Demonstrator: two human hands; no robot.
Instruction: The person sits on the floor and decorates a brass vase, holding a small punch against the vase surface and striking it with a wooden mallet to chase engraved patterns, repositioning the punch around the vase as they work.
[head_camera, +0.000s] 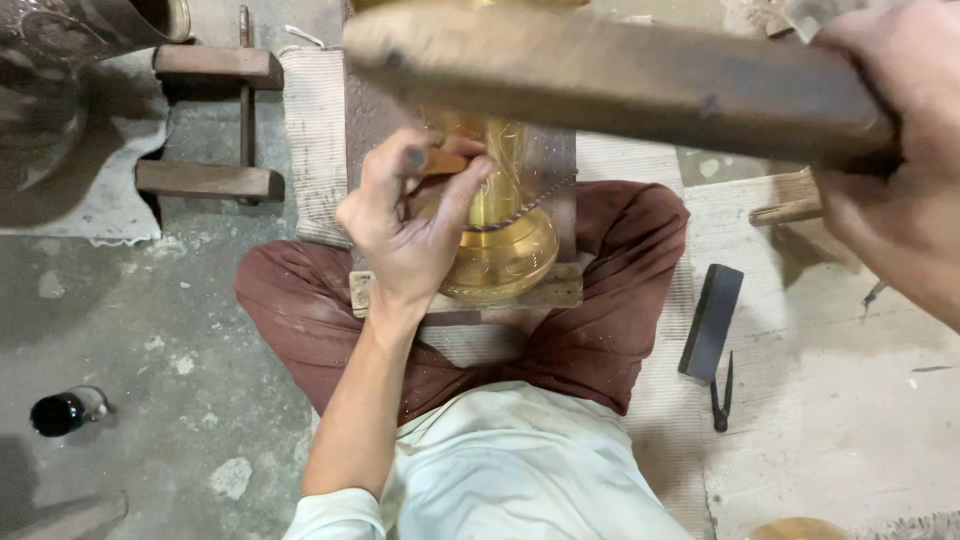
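Keep left hand (405, 215) pinched firmly on small chisel (445, 162) set against brass vessel (500, 240) lying on wooden block (560, 290) over lap, and bring wooden mallet (610, 85), clamped in right hand (900, 150), squarely onto chisel head.

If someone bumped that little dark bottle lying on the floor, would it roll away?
Probably yes. The small dark bottle lies on its side and looks round, so a push across it would likely roll it over the grey floor. It looks glossy, perhaps glass, so it may be slippery and breakable. Small as it is, it is likely light.
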